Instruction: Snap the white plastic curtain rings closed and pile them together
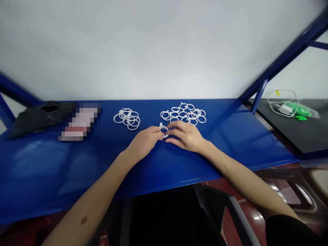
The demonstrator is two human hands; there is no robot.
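A white curtain ring (pixel 161 125) with a small eyelet at its top is held just above the blue table, between my two hands. My left hand (pixel 145 141) pinches it at its left edge, with the fingers pressed together. Curled around the right edge are the fingertips and thumb of my right hand (pixel 188 136); the exact contact there is partly hidden. Just beyond my right hand lies a spread of several white rings (pixel 183 114). To the left, farther back than my left hand, lies a tangled cluster of several linked white rings (pixel 127 118).
The blue table (pixel 102 174) meets a pale wall panel (pixel 153 51) at the back. On the left lie a black bag (pixel 38 119) and a blurred-out pinkish item (pixel 80 123). A dark side surface (pixel 304 136) at right bears a white cable (pixel 280 109) and a green item (pixel 298 109).
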